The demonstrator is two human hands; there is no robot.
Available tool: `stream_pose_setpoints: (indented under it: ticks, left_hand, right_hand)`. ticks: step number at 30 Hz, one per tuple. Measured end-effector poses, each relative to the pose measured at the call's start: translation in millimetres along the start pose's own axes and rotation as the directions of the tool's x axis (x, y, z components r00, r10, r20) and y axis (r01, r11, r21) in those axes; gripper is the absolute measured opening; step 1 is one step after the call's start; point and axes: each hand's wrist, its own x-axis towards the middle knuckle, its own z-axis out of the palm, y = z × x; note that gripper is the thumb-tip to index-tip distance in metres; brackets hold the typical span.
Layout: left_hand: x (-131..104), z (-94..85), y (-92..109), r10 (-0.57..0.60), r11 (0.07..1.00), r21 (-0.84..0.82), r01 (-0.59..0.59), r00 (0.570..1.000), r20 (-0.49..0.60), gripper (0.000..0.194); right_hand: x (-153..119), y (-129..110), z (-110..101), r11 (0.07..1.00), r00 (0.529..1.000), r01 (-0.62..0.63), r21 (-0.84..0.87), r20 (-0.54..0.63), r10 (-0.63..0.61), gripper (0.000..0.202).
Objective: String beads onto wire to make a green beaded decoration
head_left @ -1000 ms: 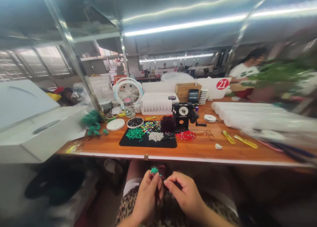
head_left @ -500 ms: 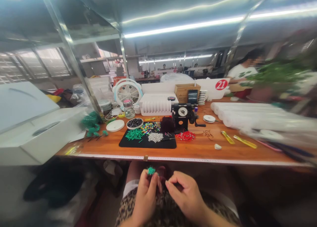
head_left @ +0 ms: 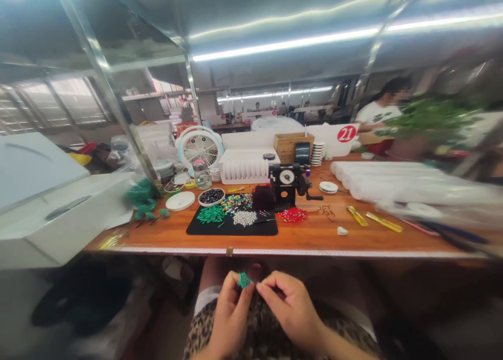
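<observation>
Over my lap, below the table edge, my left hand (head_left: 232, 306) pinches a small cluster of green beads (head_left: 244, 280) between thumb and fingers. Close to its right side, my right hand (head_left: 288, 305) is closed in a pinch, thumb and forefinger together; whatever is between those tips is too fine to make out. Beyond the hands, a black mat (head_left: 196, 228) on the table bears a pile of green tube beads (head_left: 210, 215), silvery beads (head_left: 244, 218), multicoloured beads (head_left: 236, 203) and a few pins.
On the wooden table (head_left: 314, 239) stand a black hand-cranked winder (head_left: 286, 184), a dish of dark beads (head_left: 211, 196), red beads (head_left: 293, 215) and a fan (head_left: 201, 149). White rolls (head_left: 393, 184) lie right; a white box (head_left: 51, 213) stands left. A person (head_left: 379, 111) sits beyond.
The green bead cluster has turned and moved slightly right and down, showing more of its face. My right hand's fingertips have come a little left, closer to it.
</observation>
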Motion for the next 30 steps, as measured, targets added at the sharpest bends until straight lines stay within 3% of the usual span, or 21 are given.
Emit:
stream_pose_setpoints:
  ticks: [7, 13, 18, 24, 30]
  left_hand:
    - [4.0, 1.4, 5.7, -0.113, 0.978, -0.168, 0.12, 0.992, 0.051, 0.037]
    - [4.0, -1.3, 0.3, -0.172, 0.982, -0.078, 0.174, 0.984, 0.034, 0.038]
    - [1.7, -4.1, -14.3, -0.26, 0.961, -0.061, 0.269, 0.957, 0.129, 0.034]
    - [0.1, -5.0, -9.9, -0.325, 0.946, 0.041, 0.322, 0.939, 0.111, 0.025]
    - [1.5, -5.4, -12.5, -0.334, 0.94, -0.013, 0.341, 0.928, 0.165, 0.022]
  right_hand:
    - [-2.3, 5.6, 1.2, 0.999, 0.994, -0.039, 0.028, 0.101, 0.036, 0.025]
    - [-2.1, 2.3, -0.1, 0.99, 0.986, -0.107, 0.091, 0.141, 0.094, 0.019]
    - [-1.7, 7.6, 0.0, 0.973, 0.964, -0.202, 0.111, 0.199, 0.177, 0.021]
    - [-4.4, 11.8, 1.3, 0.994, 0.97, -0.083, -0.069, 0.224, 0.097, 0.025]
    - [-4.5, 15.9, 1.8, 0.943, 0.93, -0.296, 0.153, 0.274, 0.247, 0.022]
